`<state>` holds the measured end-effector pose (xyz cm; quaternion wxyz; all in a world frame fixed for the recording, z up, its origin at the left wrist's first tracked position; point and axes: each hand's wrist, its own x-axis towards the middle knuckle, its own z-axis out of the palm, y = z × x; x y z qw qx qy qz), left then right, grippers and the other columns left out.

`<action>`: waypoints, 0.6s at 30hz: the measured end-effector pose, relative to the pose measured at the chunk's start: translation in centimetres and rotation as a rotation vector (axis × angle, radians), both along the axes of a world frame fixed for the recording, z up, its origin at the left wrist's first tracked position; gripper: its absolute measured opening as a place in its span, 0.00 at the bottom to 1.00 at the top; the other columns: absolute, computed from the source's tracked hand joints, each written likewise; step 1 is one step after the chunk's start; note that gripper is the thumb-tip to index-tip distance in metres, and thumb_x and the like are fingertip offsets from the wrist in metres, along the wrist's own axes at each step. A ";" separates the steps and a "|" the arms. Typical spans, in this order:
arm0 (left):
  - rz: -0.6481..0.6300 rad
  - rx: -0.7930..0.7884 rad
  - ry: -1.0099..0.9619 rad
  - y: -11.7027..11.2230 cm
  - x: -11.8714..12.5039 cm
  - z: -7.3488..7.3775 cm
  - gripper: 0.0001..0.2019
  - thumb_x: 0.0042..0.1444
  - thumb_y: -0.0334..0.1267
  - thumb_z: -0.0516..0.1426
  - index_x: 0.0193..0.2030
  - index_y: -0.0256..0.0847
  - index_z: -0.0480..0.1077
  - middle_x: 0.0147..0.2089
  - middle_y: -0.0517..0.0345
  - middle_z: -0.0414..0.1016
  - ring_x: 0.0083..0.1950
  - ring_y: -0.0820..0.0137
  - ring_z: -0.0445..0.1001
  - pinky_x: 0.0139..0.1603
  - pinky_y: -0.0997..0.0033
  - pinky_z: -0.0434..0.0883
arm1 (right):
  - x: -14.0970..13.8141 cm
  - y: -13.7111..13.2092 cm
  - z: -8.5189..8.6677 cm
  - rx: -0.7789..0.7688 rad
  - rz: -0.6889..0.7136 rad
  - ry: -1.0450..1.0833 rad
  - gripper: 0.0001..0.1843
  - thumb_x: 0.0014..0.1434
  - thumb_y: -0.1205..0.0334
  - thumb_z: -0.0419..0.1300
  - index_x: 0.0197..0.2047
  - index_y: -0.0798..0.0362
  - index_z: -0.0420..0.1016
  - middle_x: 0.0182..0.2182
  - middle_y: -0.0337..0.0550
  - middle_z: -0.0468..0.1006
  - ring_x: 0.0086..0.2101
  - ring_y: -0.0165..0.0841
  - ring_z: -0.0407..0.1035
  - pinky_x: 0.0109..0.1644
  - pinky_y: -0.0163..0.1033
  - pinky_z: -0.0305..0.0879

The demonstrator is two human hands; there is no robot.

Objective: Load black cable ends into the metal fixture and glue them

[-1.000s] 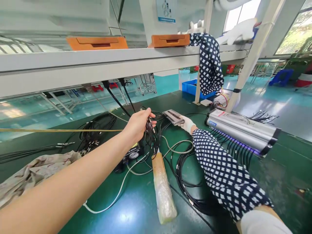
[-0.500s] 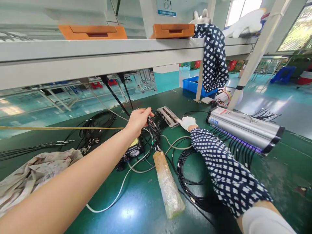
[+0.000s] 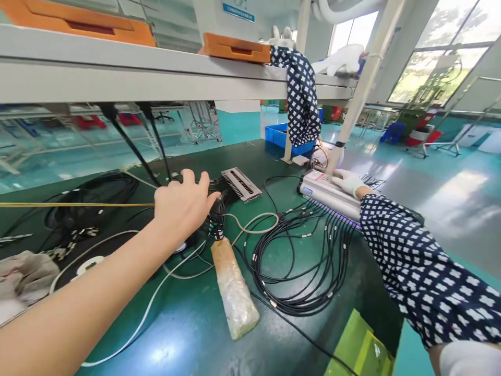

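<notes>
- left hand [image 3: 182, 201] blocks its own palm, so can't tell if it touches the black cables [image 3: 216, 219] under it
- gloved right hand [image 3: 348, 181] hides its palm too, grip on the silver light unit [image 3: 324, 189] unclear, and the patterned sleeve [image 3: 422, 261] covers the unit's right part
- left orange case [image 3: 84, 23], yellow-green sheet [image 3: 352, 347] and grey cloth [image 3: 27, 277] all cropped by the edges
- wall sign [image 3: 238, 12] lettering's too tiny

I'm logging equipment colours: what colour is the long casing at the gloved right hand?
The long casing is silver-grey; it shows best in the head view.
</notes>
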<state>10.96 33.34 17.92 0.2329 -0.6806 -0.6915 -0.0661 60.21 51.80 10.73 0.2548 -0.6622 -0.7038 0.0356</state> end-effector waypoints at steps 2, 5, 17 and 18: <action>-0.093 0.022 0.083 -2.4 0.7 -0.4 0.30 0.71 0.56 0.42 0.69 0.38 0.61 0.60 0.35 0.70 0.48 0.47 0.77 0.38 0.61 0.68 | 0.6 0.3 -1.4 -0.007 0.026 0.058 0.23 0.65 0.52 0.62 0.59 0.52 0.76 0.57 0.49 0.77 0.55 0.43 0.72 0.65 0.50 0.64; -0.280 0.031 0.122 -6.9 1.3 -1.9 0.26 0.71 0.54 0.44 0.62 0.39 0.67 0.58 0.45 0.74 0.43 0.56 0.78 0.32 0.63 0.66 | 1.1 1.2 -2.1 0.029 0.032 0.151 0.20 0.68 0.55 0.59 0.58 0.55 0.77 0.54 0.49 0.80 0.51 0.39 0.75 0.63 0.51 0.66; -0.655 -0.020 -0.127 -19.7 0.8 -8.1 0.15 0.69 0.45 0.49 0.50 0.45 0.75 0.52 0.55 0.80 0.42 0.65 0.83 0.39 0.64 0.79 | 5.0 0.7 -0.2 0.036 -0.091 0.314 0.20 0.54 0.55 0.69 0.47 0.57 0.85 0.41 0.49 0.85 0.42 0.39 0.78 0.54 0.40 0.73; -0.652 -0.034 -0.137 -20.6 0.2 -9.0 0.15 0.69 0.46 0.50 0.51 0.47 0.76 0.52 0.56 0.81 0.43 0.65 0.83 0.40 0.66 0.80 | 4.9 0.5 -0.6 0.032 -0.098 0.315 0.20 0.52 0.55 0.70 0.46 0.56 0.85 0.41 0.49 0.85 0.44 0.40 0.78 0.57 0.41 0.72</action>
